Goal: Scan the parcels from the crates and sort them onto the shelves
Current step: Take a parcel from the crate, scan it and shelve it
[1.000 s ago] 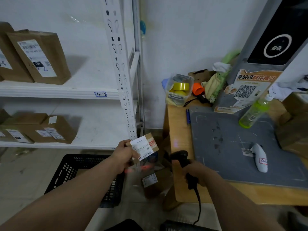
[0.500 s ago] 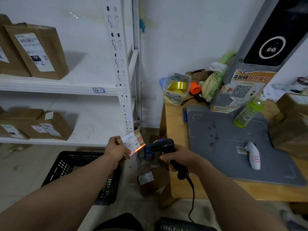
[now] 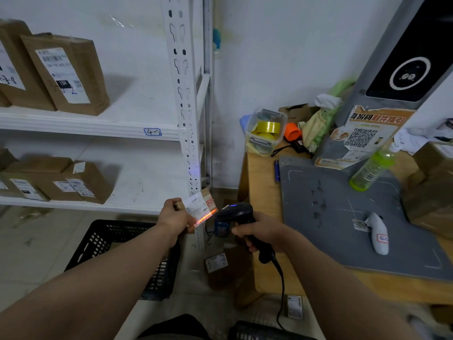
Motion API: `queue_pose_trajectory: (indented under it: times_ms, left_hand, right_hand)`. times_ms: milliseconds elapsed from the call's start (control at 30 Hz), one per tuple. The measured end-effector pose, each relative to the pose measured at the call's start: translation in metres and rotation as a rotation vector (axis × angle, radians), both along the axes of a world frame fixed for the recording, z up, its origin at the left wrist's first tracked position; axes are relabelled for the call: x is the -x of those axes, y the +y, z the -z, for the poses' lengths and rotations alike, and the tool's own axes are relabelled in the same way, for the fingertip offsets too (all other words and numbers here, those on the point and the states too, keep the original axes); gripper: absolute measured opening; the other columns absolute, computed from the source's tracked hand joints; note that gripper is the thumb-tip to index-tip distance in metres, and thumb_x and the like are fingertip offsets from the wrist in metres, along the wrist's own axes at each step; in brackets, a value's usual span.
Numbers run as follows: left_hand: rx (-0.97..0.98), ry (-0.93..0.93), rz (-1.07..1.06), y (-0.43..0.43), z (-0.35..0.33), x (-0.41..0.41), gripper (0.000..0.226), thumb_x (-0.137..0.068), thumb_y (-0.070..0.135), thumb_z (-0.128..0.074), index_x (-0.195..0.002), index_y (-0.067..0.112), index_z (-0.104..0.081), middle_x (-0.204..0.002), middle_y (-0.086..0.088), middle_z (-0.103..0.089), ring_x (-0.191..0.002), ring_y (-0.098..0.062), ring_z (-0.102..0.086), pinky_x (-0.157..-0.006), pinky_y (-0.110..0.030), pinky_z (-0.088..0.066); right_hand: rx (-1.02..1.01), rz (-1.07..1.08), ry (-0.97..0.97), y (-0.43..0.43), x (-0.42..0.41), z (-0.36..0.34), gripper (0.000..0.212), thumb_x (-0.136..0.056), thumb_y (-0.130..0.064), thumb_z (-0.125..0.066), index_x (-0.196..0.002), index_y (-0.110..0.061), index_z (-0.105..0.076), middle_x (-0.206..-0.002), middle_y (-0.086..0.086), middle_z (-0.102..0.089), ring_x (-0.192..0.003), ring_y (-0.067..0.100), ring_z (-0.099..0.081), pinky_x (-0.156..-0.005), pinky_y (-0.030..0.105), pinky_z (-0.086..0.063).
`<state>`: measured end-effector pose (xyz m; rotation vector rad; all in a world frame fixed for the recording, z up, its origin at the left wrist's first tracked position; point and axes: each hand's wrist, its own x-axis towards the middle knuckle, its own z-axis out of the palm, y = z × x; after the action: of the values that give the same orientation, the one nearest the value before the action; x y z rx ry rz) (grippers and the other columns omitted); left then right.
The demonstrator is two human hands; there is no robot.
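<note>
At far left the white shelves [image 3: 81,125] carry brown labelled boxes — upright boxes [image 3: 66,74] on the upper board, flat boxes [image 3: 81,182] on the lower one. A handwritten tag [image 3: 152,131] reading 4-2 sits on the upper board's front edge. Below them a black crate [image 3: 103,241] stands on the floor, its right part hidden by the left forearm. The perforated shelf post [image 3: 182,94] rises directly behind the held parcel, and a floor parcel [image 3: 219,263] lies lower down, beneath the scanner. Further right, the wooden tabletop [image 3: 262,192] bears a grey mat [image 3: 331,217], a clear tub [image 3: 266,133] of yellow tape rolls, a blue pen [image 3: 277,170], a green bottle [image 3: 370,168] and a white handheld device [image 3: 378,231] lying on the mat. A grey kiosk [image 3: 360,101] with a QR poster [image 3: 367,133] also stands there, with more side boxes [image 3: 429,204] at the right edge. The left hand [image 3: 175,215] grips the small parcel [image 3: 201,207] from its left side, fingers curled round it, holding it in front of the post and above the crate's right end. Just to its right, near but apart, the black scanner [image 3: 235,214] aims its head at the label. The right hand [image 3: 263,231] is clenched round its handle, and the cable hangs down. The parcel is a small brown box, its white shipping label with a red printed block turned toward the scanner — a bright orange-red scan line crosses the label's lower edge.
</note>
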<state>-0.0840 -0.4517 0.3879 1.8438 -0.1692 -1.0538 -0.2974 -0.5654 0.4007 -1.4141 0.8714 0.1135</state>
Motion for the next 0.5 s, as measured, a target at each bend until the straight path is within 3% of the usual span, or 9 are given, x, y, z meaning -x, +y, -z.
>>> queue_pose_trajectory:
  times_ms: [333,433,500]
  left_hand:
    - [0.006,0.011,0.011,-0.006,0.003,-0.002,0.072,-0.081,-0.021,-0.066,-0.135,0.022,-0.044,-0.122,-0.011,-0.052,-0.104,-0.035,-0.060,-0.066,-0.039,-0.061]
    - [0.034,0.043,-0.017,-0.007,0.004,-0.004,0.066,-0.080,-0.023,-0.066,-0.125,0.020,-0.046,-0.120,-0.012,-0.058,-0.091,-0.029,-0.062,-0.060,-0.036,-0.058]
    - [0.052,0.090,-0.028,-0.009,0.007,-0.005,0.064,-0.078,-0.023,-0.066,-0.123,0.018,-0.047,-0.119,-0.014,-0.062,-0.094,-0.031,-0.064,-0.063,-0.038,-0.059]
  right_hand:
    - [-0.018,0.008,0.023,-0.012,0.000,0.013,0.034,-0.090,-0.018,-0.072,-0.122,-0.021,-0.061,-0.081,0.001,-0.064,-0.070,0.014,-0.060,-0.066,0.030,-0.054]
    - [-0.013,0.119,0.039,-0.018,0.003,0.028,0.038,-0.087,-0.018,-0.075,-0.121,-0.022,-0.059,-0.093,0.008,-0.065,-0.073,0.018,-0.060,-0.065,0.032,-0.053]
    - [0.034,0.263,0.104,-0.026,0.004,0.043,0.039,-0.087,-0.014,-0.074,-0.121,-0.019,-0.056,-0.100,0.011,-0.064,-0.076,0.021,-0.060,-0.064,0.034,-0.052]
